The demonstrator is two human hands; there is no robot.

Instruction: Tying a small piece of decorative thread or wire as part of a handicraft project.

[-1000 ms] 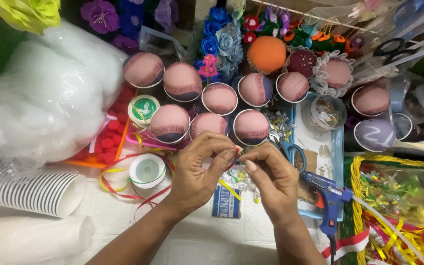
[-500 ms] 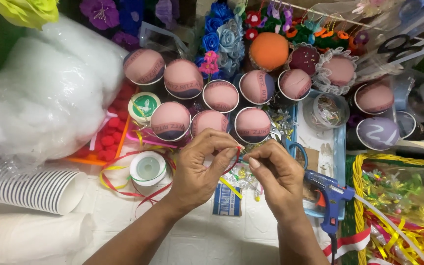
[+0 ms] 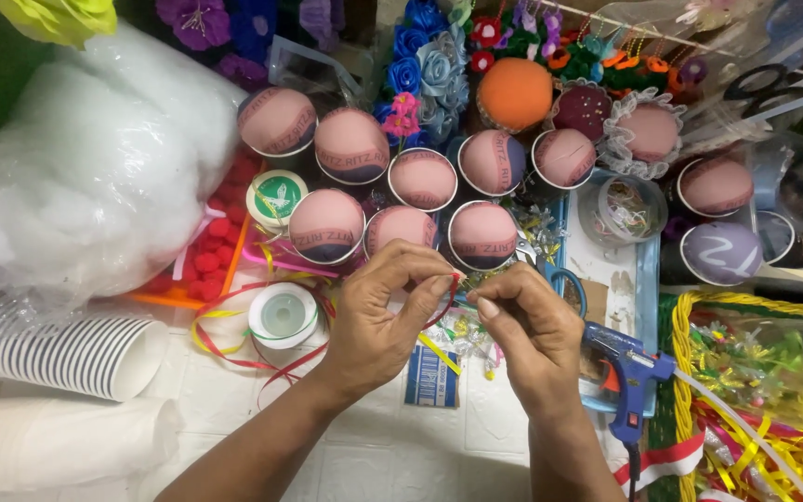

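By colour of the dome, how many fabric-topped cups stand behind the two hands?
Pink-topped cups: 10
Orange-topped cup: 1
Dark maroon-topped cup: 1
Pale lilac-topped cup: 1
Total: 13

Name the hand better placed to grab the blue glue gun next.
Right. The right hand sits just beside the blue glue gun; the left hand pinches the small red ribbon piece, farther off.
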